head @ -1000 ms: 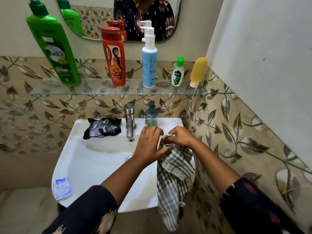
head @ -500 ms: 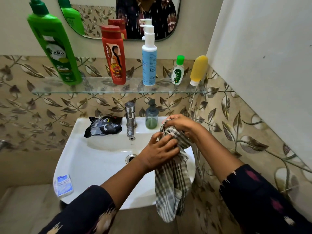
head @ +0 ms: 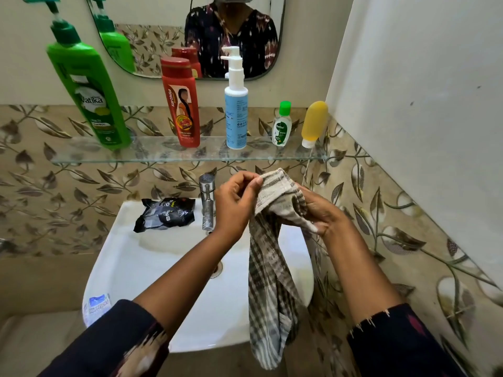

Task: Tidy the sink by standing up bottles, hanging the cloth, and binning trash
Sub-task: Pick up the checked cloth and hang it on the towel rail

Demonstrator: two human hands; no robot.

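Observation:
A checked grey-and-white cloth hangs in the air over the right side of the white sink. My left hand pinches its top edge and my right hand grips the bunched top beside it. A crumpled black wrapper lies on the sink's back ledge, left of the tap. A small blue-and-white sachet rests on the sink's front left rim. Upright on the glass shelf are a green bottle, a red bottle, a blue pump bottle, a small sanitiser and a yellow tube.
A mirror hangs above the shelf and reflects a person's patterned top. A plain white wall closes in tightly on the right. Leaf-patterned tiles cover the wall behind and beside the sink. The drain shows beside my left forearm.
Both hands have lifted the cloth's top from the sink rim up to just under the shelf. The small soap dispenser beside the tap is now hidden behind my hands.

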